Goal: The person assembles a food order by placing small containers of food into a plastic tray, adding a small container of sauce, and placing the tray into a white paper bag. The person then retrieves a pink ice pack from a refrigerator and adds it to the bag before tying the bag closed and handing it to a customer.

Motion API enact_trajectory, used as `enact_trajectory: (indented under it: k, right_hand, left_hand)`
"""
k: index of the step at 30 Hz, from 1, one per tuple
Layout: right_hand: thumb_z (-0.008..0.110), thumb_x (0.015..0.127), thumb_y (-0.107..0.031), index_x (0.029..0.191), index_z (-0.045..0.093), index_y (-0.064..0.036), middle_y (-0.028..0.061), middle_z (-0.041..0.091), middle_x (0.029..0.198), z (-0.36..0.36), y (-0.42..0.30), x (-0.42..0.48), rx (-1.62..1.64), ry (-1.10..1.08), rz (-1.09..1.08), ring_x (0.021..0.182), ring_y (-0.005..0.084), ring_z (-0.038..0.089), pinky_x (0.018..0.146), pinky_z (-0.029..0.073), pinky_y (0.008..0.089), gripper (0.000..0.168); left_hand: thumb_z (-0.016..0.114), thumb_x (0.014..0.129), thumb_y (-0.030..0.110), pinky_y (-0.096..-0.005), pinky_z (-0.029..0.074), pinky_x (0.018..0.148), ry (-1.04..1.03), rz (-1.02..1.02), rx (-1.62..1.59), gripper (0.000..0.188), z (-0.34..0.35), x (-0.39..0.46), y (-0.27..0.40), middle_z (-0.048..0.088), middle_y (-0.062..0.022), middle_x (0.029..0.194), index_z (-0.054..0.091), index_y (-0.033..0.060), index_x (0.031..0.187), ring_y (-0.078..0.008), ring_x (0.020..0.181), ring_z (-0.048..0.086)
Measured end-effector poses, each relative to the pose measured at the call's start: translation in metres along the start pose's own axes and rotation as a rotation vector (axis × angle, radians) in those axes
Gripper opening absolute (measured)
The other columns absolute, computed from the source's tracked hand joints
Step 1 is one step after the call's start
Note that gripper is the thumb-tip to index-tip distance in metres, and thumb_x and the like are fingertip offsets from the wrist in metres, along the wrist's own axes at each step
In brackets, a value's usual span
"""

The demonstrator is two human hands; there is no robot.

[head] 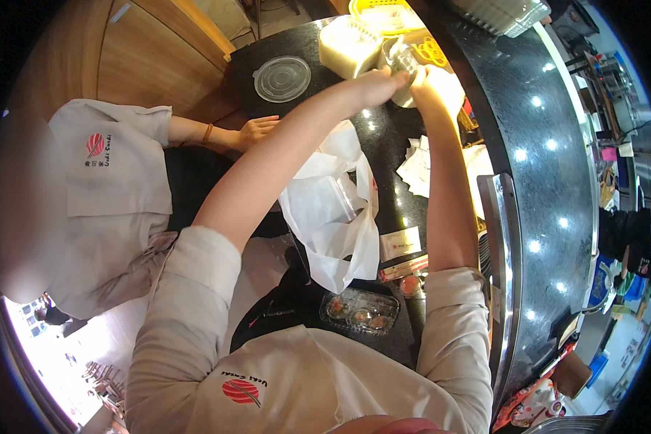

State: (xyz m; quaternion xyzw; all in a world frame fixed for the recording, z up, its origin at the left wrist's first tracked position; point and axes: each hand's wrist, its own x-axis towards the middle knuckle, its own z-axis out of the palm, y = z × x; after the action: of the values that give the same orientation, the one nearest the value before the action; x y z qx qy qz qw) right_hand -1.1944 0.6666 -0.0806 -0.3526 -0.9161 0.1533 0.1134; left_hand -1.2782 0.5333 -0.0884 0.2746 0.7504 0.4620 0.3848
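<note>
Both my arms reach far out over the black counter. My left hand (385, 87) and my right hand (424, 81) meet at a clear plastic item (402, 58) above a round container (403, 97); glare and distance blur the fingers, so which of them grips it cannot be told. Nearer to me a white carrier bag (325, 228) lies with its handles loose and a clear-lidded box (343, 196) inside. Close to my body is a clear plastic tray (360, 311) with several small food pieces, and a small tub with orange contents (410, 284) stands beside it.
A co-worker's hand (257, 132) rests at the counter's left edge. Around are a round plastic lid (282, 79), a stack of white containers (348, 48), a yellow basket (388, 16), yellow rubber bands (429, 51), paper slips (415, 168), a card (400, 243) and a raised black ledge (545, 179).
</note>
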Motion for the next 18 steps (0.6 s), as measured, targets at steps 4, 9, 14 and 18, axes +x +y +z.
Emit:
enact_trajectory:
  k: [4,9,14,18]
  right_hand:
    - [0.046,0.098,-0.035,0.132,0.058,-0.007,0.0203,0.061,0.131,0.018,0.006,0.039,0.157,0.018,0.092,0.121,0.0343,0.059,0.103,0.045,0.0435,0.046]
    - [0.048,0.097,-0.035,0.119,0.064,-0.008,0.0183,0.066,0.118,0.064,0.045,0.091,-0.053,0.303,-0.157,0.108,0.0345,0.063,0.094,0.048,0.044,0.038]
    - [0.05,0.096,-0.033,0.115,0.065,-0.006,0.0185,0.067,0.113,0.059,0.042,0.103,-0.151,0.375,-0.216,0.103,0.035,0.065,0.091,0.05,0.0442,0.036]
    - [0.051,0.095,-0.031,0.112,0.067,-0.005,0.0187,0.068,0.11,0.054,0.041,0.1,-0.2,0.413,-0.253,0.099,0.0355,0.066,0.089,0.05,0.0444,0.035]
  left_hand:
    - [0.05,0.103,0.024,-0.0317,0.041,0.105,0.057,0.387,-0.288,0.046,-0.009,-0.145,0.005,0.046,-0.0167,0.148,0.048,-0.0026,0.14,-0.0196,0.124,0.053]
    - [0.047,0.104,0.01,-0.0297,0.049,0.093,0.1,0.129,-0.254,0.028,-0.036,-0.316,-0.053,0.064,-0.0113,0.123,0.059,-0.002,0.126,-0.0143,0.105,0.061]
    - [0.046,0.104,0.01,-0.0292,0.051,0.085,0.409,-0.194,-0.305,0.026,-0.033,-0.432,-0.134,0.068,-0.0094,0.108,0.062,0.0001,0.122,-0.0143,0.094,0.064]
    - [0.046,0.104,0.01,-0.0289,0.051,0.084,0.524,-0.224,-0.371,0.026,-0.024,-0.472,-0.158,0.068,-0.0101,0.108,0.063,0.0005,0.121,-0.0137,0.092,0.064]
